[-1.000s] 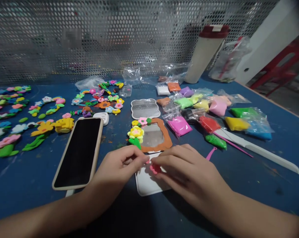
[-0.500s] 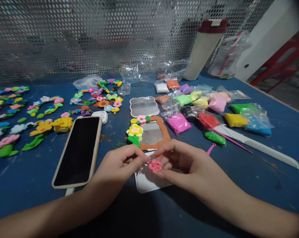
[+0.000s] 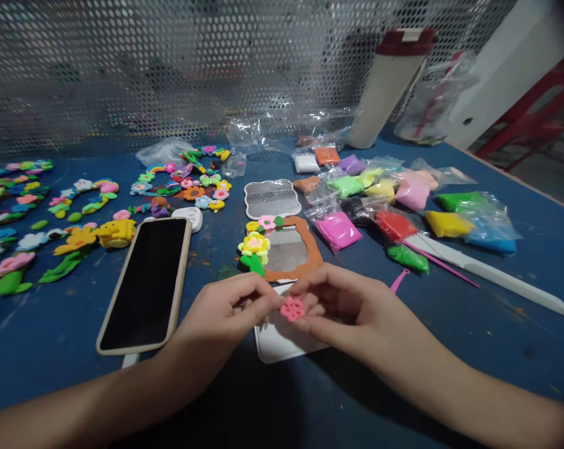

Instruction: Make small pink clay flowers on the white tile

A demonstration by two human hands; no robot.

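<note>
A small pink clay flower (image 3: pixel 291 308) with several rounded petals is held over a white board (image 3: pixel 282 342). My right hand (image 3: pixel 344 308) grips its right side between thumb and fingertips. At its left edge, the thumb and forefinger of my left hand (image 3: pixel 242 308) are pinched together against a petal. Just beyond my fingers lies a mirror (image 3: pixel 288 252) with a brown clay border (image 3: pixel 314 249). Yellow and pink clay flowers (image 3: pixel 254 246) and green leaves decorate its left side. Part of the white board is hidden by my hands.
Left of my hands lies a phone (image 3: pixel 146 287), with decorated clay frames (image 3: pixel 188 187) and loose clay pieces around it. Bagged clay (image 3: pixel 338 229) in many colours, a white knife (image 3: pixel 510 284) and pink tools are at the right. A tumbler (image 3: pixel 389 93) stands behind.
My left fingertips, which held a small pink bit beside the flower, now press against its left edge. The flower has shifted slightly left and up.
</note>
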